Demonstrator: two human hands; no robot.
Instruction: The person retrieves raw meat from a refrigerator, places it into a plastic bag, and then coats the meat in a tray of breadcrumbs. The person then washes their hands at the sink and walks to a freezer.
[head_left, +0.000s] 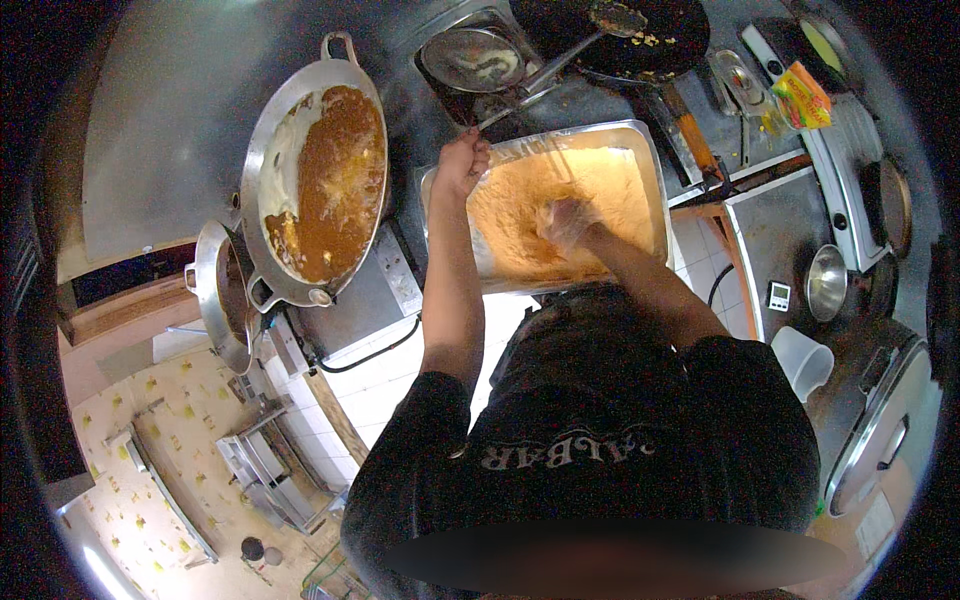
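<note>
A rectangular metal tray (658, 161) holds an orange-tan powdery or crumbly mass. My right hand (568, 223) is down in this mass near the tray's middle, blurred and partly coated, so its fingers are unclear. At the tray's back left corner, my left hand (463, 161) is closed around the end of a thin metal handle (510, 112). That handle runs up and right toward a round strainer or skimmer (474, 60), though how they join is unclear.
Left of the tray stands a large metal wok (259, 150) with brown, foamy liquid. A smaller pan (210, 300) is below it. Behind the tray are a dark wok (675, 37) and a ladle (619, 19). A seasoning packet (801, 96), steel bowl (827, 283), timer (778, 296) and plastic container (801, 361) lie right.
</note>
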